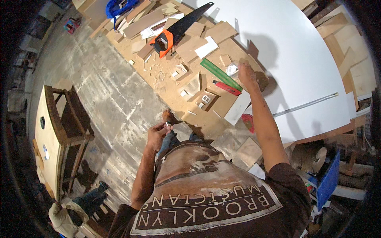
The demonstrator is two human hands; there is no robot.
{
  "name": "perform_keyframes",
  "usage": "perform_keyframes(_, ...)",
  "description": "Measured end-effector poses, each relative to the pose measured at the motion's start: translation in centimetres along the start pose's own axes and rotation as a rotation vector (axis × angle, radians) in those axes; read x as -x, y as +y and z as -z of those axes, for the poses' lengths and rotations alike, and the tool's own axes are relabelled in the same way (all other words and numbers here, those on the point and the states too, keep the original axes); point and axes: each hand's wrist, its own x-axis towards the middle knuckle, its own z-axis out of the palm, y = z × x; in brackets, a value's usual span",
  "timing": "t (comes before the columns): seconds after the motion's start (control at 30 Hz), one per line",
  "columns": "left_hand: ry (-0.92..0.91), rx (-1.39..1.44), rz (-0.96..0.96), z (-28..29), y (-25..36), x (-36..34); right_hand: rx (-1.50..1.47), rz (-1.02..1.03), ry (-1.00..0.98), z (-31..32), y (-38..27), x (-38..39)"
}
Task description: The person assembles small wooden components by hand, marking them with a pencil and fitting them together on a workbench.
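My left hand (155, 136) is raised in front of my waist, its fingers pinched on a small white-and-dark piece (168, 124) too small to name. My right hand (247, 75) is stretched out over the workbench, fingers closed at the edge of a small clear plastic packet (232, 70); its contents are hard to make out. Just left of that hand lies a green ruler (220, 74), slanting across the wood. A red-handled utility knife (227, 87) rests against the ruler's lower end. Small cut wooden blocks (204, 99) with white parts sit nearer to me.
A handsaw (182, 29) with an orange handle lies on wood offcuts (145, 23). A large white sheet (305, 71) spreads on the right, with a metal strip (305, 104) on it. A wooden table (53, 135) stands left; a person (73, 214) is at lower left.
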Motion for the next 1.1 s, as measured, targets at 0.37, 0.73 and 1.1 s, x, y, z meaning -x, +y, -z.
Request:
perform_keyframes(0.37,0.031,-0.04,0.04,-0.3,-3.2,1.7,-0.178,0.033,-0.137,1.5,-0.5,0.5)
perform_keyframes(0.73,0.058,-0.094,-0.025,1.2,-2.1,-1.3,-0.57,-0.068,-0.011,2.3,-13.4,5.7)
perform_keyframes(1.1,0.069,-0.187,-0.204,5.7,1.3,-3.3,-0.337,-0.043,-0.12,-4.0,-27.3,3.4)
